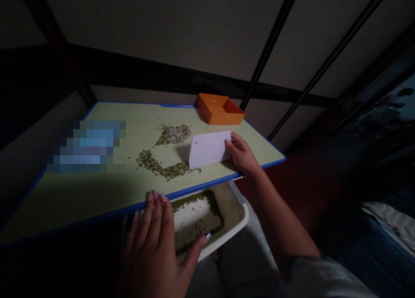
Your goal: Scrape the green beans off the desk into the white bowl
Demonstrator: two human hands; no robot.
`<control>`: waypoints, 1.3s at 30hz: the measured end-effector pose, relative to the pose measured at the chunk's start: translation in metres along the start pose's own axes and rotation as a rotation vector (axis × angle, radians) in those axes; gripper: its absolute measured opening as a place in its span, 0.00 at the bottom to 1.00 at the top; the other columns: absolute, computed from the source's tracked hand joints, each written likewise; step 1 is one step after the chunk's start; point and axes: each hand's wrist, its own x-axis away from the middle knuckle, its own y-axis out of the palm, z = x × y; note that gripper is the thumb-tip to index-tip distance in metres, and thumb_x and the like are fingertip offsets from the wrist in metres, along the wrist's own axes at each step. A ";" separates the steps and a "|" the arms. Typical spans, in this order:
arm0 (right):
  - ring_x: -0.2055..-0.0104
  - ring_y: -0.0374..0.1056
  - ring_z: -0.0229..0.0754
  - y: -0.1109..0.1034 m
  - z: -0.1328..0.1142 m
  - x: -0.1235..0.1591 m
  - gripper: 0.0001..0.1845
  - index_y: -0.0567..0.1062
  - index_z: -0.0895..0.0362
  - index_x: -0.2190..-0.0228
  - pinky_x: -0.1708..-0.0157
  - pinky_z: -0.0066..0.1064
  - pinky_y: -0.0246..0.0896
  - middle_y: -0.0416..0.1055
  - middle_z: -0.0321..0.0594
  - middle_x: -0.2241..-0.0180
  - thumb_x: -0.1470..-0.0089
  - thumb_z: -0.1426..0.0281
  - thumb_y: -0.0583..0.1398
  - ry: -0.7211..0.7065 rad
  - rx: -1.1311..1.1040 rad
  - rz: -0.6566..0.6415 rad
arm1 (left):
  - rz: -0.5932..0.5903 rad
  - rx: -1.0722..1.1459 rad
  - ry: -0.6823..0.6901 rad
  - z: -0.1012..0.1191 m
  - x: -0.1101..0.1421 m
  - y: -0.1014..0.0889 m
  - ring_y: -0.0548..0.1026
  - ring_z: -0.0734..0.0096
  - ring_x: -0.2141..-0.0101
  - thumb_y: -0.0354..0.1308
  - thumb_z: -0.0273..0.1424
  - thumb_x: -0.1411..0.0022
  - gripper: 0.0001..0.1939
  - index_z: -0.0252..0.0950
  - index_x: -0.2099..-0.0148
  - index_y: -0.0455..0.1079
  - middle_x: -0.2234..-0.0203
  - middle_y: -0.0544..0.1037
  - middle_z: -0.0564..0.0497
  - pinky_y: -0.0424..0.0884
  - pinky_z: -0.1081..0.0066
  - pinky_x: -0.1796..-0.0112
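My right hand point(242, 153) pinches the right end of a flat white scraper point(209, 151) with a small hole in one corner. The scraper stands on edge on the pale table, its left end touching a curved band of small green beans point(171, 171), which look like mung beans. Behind it lies a second pile point(174, 134), mixed with paler bits. My left hand point(158, 241) lies over the left end of a white plastic tub point(238, 216), fingers stretched to the table edge and thumb by the near rim. More green beans line the tub's floor, partly hidden by this hand.
An orange open box point(223, 112) sits at the table's back right corner. On the left lies a blurred-out bluish item point(90, 146). Blue trim point(201, 187) edges the table point(129, 116). Panelled doors rise behind, and dark cloth point(382, 241) lies at the lower right.
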 end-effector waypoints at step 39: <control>0.67 0.64 0.41 0.002 0.000 -0.001 0.17 0.71 0.53 0.67 0.63 0.33 0.59 0.69 0.34 0.69 0.46 0.52 0.62 0.064 -0.087 -0.119 | -0.005 0.004 -0.005 0.001 -0.001 0.002 0.65 0.35 0.39 0.46 0.51 0.34 0.43 0.18 0.33 0.53 0.40 0.66 0.20 0.66 0.40 0.46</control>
